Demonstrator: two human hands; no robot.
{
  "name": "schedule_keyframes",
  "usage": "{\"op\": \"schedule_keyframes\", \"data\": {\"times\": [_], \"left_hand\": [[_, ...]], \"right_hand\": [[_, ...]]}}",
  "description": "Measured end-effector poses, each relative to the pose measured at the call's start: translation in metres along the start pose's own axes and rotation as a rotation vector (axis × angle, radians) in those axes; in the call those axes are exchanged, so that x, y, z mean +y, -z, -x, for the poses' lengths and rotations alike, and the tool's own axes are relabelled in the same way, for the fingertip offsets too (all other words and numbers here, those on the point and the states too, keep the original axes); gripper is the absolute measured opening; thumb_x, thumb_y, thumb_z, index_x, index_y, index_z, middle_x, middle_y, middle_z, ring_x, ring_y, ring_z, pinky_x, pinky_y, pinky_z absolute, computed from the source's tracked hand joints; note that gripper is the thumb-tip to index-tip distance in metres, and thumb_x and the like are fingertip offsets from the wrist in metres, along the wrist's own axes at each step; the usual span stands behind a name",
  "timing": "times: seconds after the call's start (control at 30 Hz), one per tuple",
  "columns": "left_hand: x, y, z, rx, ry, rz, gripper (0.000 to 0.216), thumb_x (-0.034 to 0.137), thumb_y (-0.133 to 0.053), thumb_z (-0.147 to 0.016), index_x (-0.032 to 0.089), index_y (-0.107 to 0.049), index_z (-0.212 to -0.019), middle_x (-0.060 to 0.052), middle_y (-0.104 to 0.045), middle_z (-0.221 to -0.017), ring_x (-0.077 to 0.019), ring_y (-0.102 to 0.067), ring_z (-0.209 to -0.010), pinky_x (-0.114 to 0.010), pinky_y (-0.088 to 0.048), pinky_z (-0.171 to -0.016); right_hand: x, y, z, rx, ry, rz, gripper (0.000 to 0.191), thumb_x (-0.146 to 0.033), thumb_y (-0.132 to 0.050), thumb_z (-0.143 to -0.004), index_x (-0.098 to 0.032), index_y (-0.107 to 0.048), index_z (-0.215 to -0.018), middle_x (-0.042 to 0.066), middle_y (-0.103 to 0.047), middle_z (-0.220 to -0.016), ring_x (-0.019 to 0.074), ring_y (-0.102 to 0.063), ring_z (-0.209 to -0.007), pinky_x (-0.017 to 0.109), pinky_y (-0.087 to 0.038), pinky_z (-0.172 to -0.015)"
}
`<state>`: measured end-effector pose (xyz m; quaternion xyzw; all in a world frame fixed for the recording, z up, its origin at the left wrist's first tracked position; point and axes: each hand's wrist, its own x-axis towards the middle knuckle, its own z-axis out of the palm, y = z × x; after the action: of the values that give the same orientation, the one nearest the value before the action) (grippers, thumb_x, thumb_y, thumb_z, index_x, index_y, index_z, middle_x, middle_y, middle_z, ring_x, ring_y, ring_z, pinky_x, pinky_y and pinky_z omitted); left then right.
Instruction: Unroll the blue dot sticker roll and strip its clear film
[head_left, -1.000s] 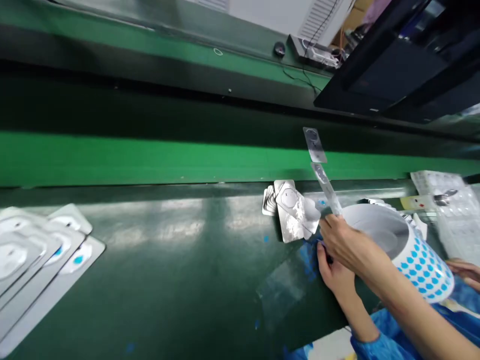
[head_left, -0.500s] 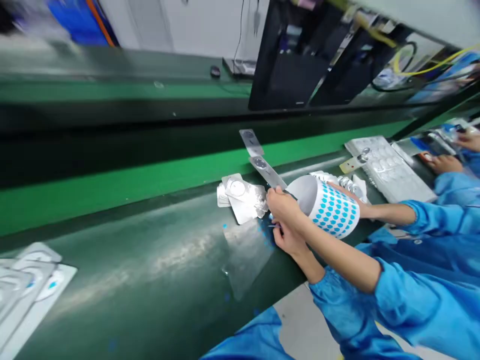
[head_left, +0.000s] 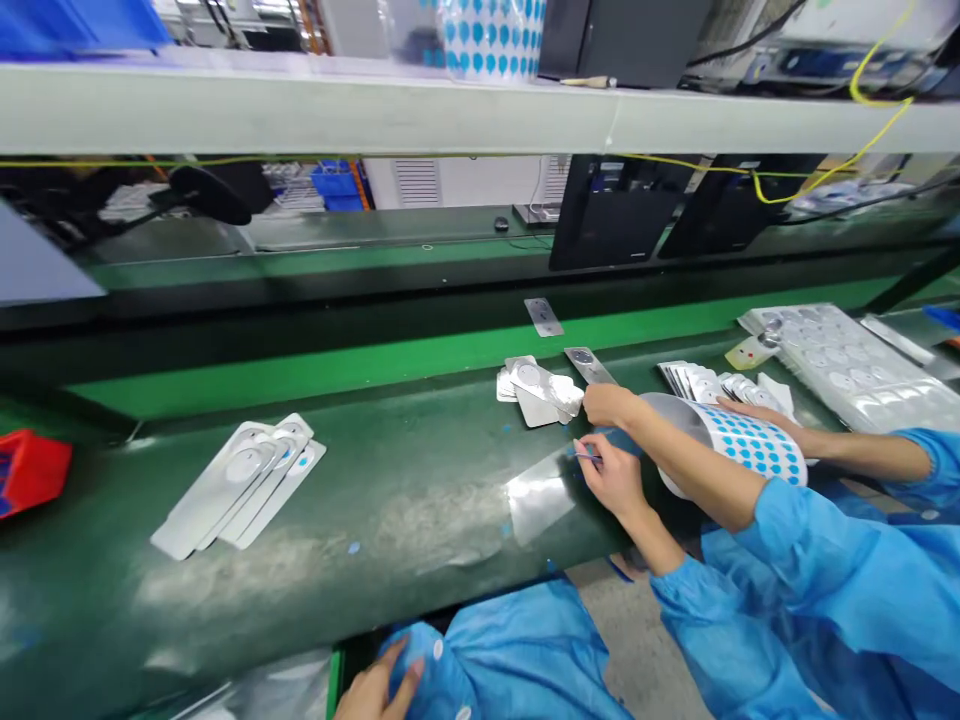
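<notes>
My left hand (head_left: 375, 690) shows at the bottom edge, its visible fingers apart against the front of my blue smock (head_left: 525, 650). Part of this hand is cut off by the frame. My right hand is out of view. Ahead and to the left on the green bench lies a fanned stack of silver plates (head_left: 244, 480) with round recesses; a blue sticker marks the top right one. Further right, a co-worker's two hands (head_left: 615, 475) work near a clear plastic sheet (head_left: 540, 495), one holding a thin tool, probably tweezers.
Another person's hand (head_left: 780, 425) rests on a roll of blue stickers (head_left: 750, 440). Loose plates (head_left: 536, 390) lie beyond the co-worker's hands. A red bin (head_left: 30, 470) stands left, a plastic tray (head_left: 862, 365) right. A white shelf (head_left: 300, 115) spans above.
The view has swung left and risen, bringing in the shelf, the red bin and my left hand. The co-worker's hands stay around the plastic sheet.
</notes>
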<state>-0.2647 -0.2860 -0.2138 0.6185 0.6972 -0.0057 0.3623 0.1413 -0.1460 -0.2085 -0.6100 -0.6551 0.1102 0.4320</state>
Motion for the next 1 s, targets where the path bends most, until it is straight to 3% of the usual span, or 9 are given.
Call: {"op": "schedule_keyframes", "data": {"times": [0.03,0.1,0.13,0.2,0.3,0.37,0.53,0.73,1.0], "left_hand": [[-0.003,0.002,0.008,-0.023,-0.083,0.107,0.032,0.065,-0.065,-0.109,0.041,-0.086,-0.116,0.003,-0.090,-0.125,-0.0316,-0.086,-0.122,-0.050,-0.070,-0.114],[0.013,0.010,0.012,-0.041,-0.338,0.346,0.046,0.067,-0.053,-0.114,0.037,-0.088,-0.109,-0.001,-0.092,-0.113,-0.0295,-0.087,-0.112,-0.043,-0.068,-0.113],[0.031,0.015,0.009,-0.052,-0.475,0.439,0.055,0.067,-0.047,-0.118,0.031,-0.087,-0.109,-0.005,-0.091,-0.107,-0.0274,-0.086,-0.105,-0.040,-0.068,-0.109],[0.074,0.024,-0.006,0.059,-0.628,0.566,0.055,0.063,-0.044,-0.122,0.026,-0.084,-0.119,-0.006,-0.087,-0.096,-0.0227,-0.083,-0.091,-0.034,-0.067,-0.097],[0.125,0.030,-0.034,0.206,-0.750,0.559,0.047,0.054,-0.044,-0.125,0.023,-0.078,-0.137,-0.007,-0.088,-0.107,-0.0217,-0.083,-0.096,-0.032,-0.064,-0.096],[0.140,0.028,-0.046,0.221,-0.813,0.461,0.041,0.051,-0.047,-0.125,0.024,-0.077,-0.136,-0.008,-0.088,-0.114,-0.0229,-0.083,-0.102,-0.032,-0.063,-0.097],[0.137,0.020,-0.057,0.186,-0.888,0.303,0.031,0.041,-0.048,-0.126,0.024,-0.074,-0.125,-0.006,-0.086,-0.107,-0.0223,-0.082,-0.096,-0.031,-0.062,-0.091],[0.134,0.014,-0.066,0.233,-0.998,0.126,0.032,0.032,-0.045,-0.124,0.023,-0.074,-0.113,-0.009,-0.082,-0.105,-0.0235,-0.080,-0.096,-0.032,-0.062,-0.090],[0.142,-0.008,-0.054,0.282,-0.881,0.383,0.017,0.026,-0.053,-0.115,0.023,-0.066,-0.104,-0.003,-0.073,-0.086,-0.0176,-0.068,-0.074,-0.027,-0.050,-0.072]], "right_hand": [[-0.009,-0.002,0.008,-0.013,-0.011,-0.046,0.040,-0.060,-0.073,-0.117,-0.021,-0.076,-0.107,0.001,-0.074,-0.095,0.0150,-0.067,-0.074,0.029,-0.060,-0.069],[-0.030,-0.009,0.026,-0.048,-0.034,-0.144,0.055,-0.070,-0.067,-0.117,-0.021,-0.071,-0.092,-0.004,-0.061,-0.074,0.0128,-0.055,-0.060,0.026,-0.050,-0.059],[-0.040,-0.013,0.035,-0.069,-0.049,-0.192,0.062,-0.075,-0.064,-0.116,-0.022,-0.070,-0.086,-0.005,-0.055,-0.067,0.0125,-0.050,-0.056,0.026,-0.045,-0.055],[-0.059,-0.020,0.049,-0.105,-0.083,-0.278,0.070,-0.083,-0.060,-0.114,-0.023,-0.068,-0.079,-0.006,-0.047,-0.061,0.0126,-0.045,-0.053,0.026,-0.038,-0.052],[-0.081,-0.027,0.062,-0.136,-0.132,-0.372,0.071,-0.086,-0.063,-0.110,-0.023,-0.068,-0.077,-0.004,-0.050,-0.061,0.0132,-0.044,-0.053,0.027,-0.037,-0.052],[-0.089,-0.028,0.067,-0.144,-0.156,-0.406,0.069,-0.084,-0.066,-0.109,-0.023,-0.069,-0.077,-0.004,-0.052,-0.061,0.0139,-0.044,-0.054,0.027,-0.038,-0.052],[-0.094,-0.023,0.074,-0.141,-0.165,-0.400,0.060,-0.076,-0.070,-0.109,-0.024,-0.073,-0.080,-0.003,-0.054,-0.061,0.0146,-0.043,-0.054,0.028,-0.036,-0.052],[-0.098,-0.009,0.076,-0.141,-0.082,-0.284,0.044,-0.059,-0.075,-0.108,-0.024,-0.076,-0.080,-0.003,-0.058,-0.060,0.0130,-0.043,-0.050,0.028,-0.036,-0.053],[-0.104,-0.003,0.079,-0.030,-0.012,-0.232,0.045,-0.058,-0.076,-0.110,-0.025,-0.078,-0.080,-0.003,-0.058,-0.057,0.0130,-0.043,-0.046,0.028,-0.038,-0.049]]}}
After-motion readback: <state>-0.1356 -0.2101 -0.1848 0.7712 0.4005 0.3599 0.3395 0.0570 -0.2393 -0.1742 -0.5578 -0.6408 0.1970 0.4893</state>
